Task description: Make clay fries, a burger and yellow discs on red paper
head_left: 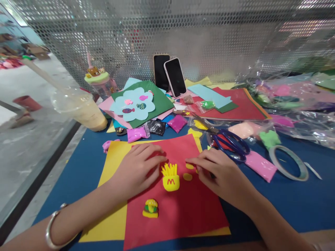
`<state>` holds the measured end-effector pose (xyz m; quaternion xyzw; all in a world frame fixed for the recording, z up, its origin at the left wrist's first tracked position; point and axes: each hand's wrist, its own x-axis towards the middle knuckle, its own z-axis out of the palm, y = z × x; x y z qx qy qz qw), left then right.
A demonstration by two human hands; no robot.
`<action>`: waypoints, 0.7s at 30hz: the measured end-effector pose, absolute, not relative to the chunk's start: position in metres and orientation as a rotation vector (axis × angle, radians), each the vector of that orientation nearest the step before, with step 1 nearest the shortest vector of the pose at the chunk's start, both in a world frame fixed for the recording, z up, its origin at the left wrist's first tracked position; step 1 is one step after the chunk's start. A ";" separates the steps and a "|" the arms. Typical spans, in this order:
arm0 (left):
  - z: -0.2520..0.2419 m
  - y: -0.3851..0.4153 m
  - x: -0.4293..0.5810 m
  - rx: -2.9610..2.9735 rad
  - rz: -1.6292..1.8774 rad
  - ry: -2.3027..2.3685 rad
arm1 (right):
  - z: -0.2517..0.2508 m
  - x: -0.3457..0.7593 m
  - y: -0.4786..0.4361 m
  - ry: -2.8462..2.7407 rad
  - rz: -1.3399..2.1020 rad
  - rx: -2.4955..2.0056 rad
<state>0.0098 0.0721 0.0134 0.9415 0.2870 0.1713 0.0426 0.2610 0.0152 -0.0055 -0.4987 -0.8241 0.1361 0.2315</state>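
Note:
Yellow clay French fries (170, 177) with a red M on their carton lie on a red sheet of paper (193, 216). My left hand (140, 167) rests on the sheet left of the fries, fingers loosely curved and apart, its fingertips near their top. My right hand (220, 170) is spread over the sheet's right side. Its fingertips are beside a flat yellow clay disc (187, 176) and a second one above it; a bit of yellow by the thumb is partly hidden. Below the fries lies a small clay burger (150, 208). A yellow sheet (104, 212) shows underneath the red one.
Blue-handled scissors (231, 144), a tape roll (288, 162) and a pink clay packet (260, 166) lie to the right. Two phones (176, 77) lean against the perforated metal panel (214, 45). A drink cup (81, 108) stands back left, by a blue cloud-shaped paper (136, 101).

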 end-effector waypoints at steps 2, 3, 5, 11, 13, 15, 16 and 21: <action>0.013 0.075 0.008 2.873 0.492 0.844 | -0.007 0.265 0.015 -2.224 0.344 -1.377; 0.012 0.075 0.008 2.870 0.457 0.824 | -0.007 0.267 0.015 -2.207 0.324 -1.373; 0.009 0.076 0.008 2.861 0.379 0.801 | -0.008 0.268 0.015 -2.185 0.288 -1.360; 0.004 0.076 0.013 2.732 0.380 0.869 | -0.009 0.269 0.013 -2.160 0.253 -1.330; 0.004 0.076 0.014 2.666 0.413 0.906 | -0.009 0.269 0.013 -2.152 0.255 -1.323; 0.005 0.075 0.014 2.617 0.424 0.906 | -0.009 0.270 0.013 -2.146 0.254 -1.316; 0.005 0.075 0.015 2.598 0.429 0.901 | -0.009 0.270 0.013 -2.142 0.254 -1.314; 0.004 0.075 0.015 2.512 0.458 0.923 | -0.010 0.270 0.013 -2.136 0.267 -1.312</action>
